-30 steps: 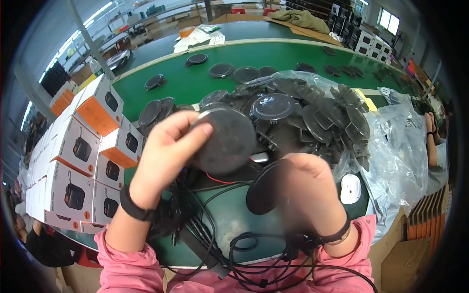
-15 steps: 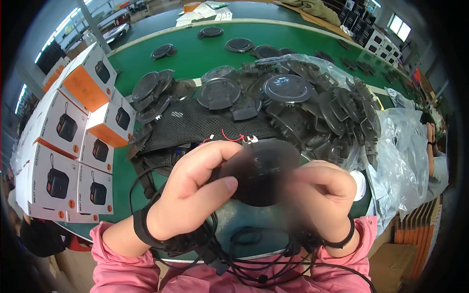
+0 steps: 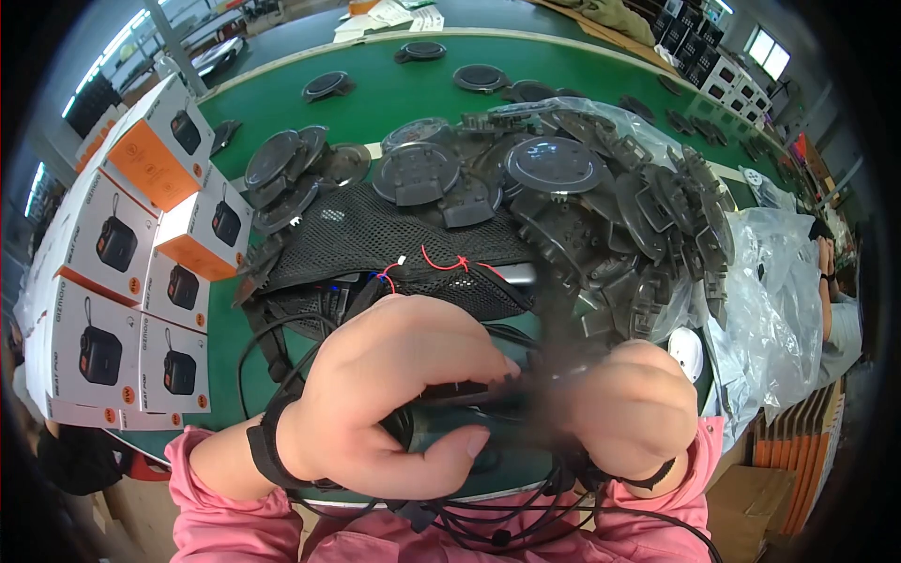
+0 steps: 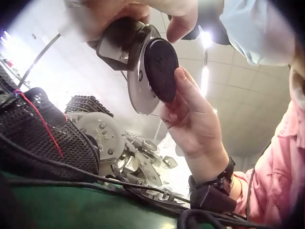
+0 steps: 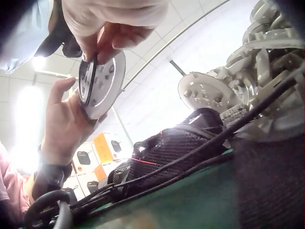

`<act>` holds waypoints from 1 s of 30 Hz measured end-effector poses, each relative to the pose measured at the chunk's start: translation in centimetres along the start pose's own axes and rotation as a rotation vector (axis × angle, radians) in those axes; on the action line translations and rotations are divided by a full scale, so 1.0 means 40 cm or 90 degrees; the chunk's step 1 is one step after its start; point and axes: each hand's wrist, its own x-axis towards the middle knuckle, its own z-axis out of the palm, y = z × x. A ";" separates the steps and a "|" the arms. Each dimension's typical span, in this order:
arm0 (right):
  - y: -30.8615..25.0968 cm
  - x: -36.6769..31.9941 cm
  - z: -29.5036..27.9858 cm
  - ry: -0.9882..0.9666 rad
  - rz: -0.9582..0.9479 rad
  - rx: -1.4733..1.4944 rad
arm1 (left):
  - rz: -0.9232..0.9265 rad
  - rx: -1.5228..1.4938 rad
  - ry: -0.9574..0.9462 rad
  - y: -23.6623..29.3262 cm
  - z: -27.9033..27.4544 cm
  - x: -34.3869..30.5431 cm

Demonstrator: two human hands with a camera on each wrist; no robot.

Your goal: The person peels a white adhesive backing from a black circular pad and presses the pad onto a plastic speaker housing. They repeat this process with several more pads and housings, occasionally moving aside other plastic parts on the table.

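Observation:
My left hand point(image 3: 404, 394) grips a round plastic cover point(image 4: 138, 86) that has a block-like bracket on its back. Facing it, a thin black disc point(image 4: 162, 71) is pinched between the thumb and fingers of my right hand point(image 3: 633, 403). In both wrist views the disc stands nearly parallel to the cover's face and close against it, slightly offset. From the head view the pair is edge-on, dark and blurred between the two hands. Behind them lies a black mesh pouch point(image 3: 366, 239) with red ties.
A heap of similar round black covers point(image 3: 601, 216) fills the table beyond the pouch, partly on clear plastic bagging point(image 3: 774, 300). White-and-orange speaker boxes point(image 3: 99, 333) are stacked at the left. Black cables point(image 3: 469, 521) run along the table's front edge. A white oval part point(image 3: 686, 355) lies at the right.
My hands have come together from apart and moved lower, nearer my body. The disc has gone from beside the cover to in front of it, and both have tilted edge-on.

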 end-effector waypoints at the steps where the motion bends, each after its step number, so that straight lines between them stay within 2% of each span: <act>1: -0.001 0.000 0.002 0.010 -0.004 0.000 | 0.018 0.011 0.001 -0.001 0.001 0.002; 11: 0.001 -0.007 0.018 0.061 -0.021 0.013 | 0.035 -0.001 0.029 0.000 0.002 0.002; 30: -0.004 -0.014 0.018 0.051 -0.026 -0.033 | 0.020 -0.015 0.014 0.007 0.006 0.007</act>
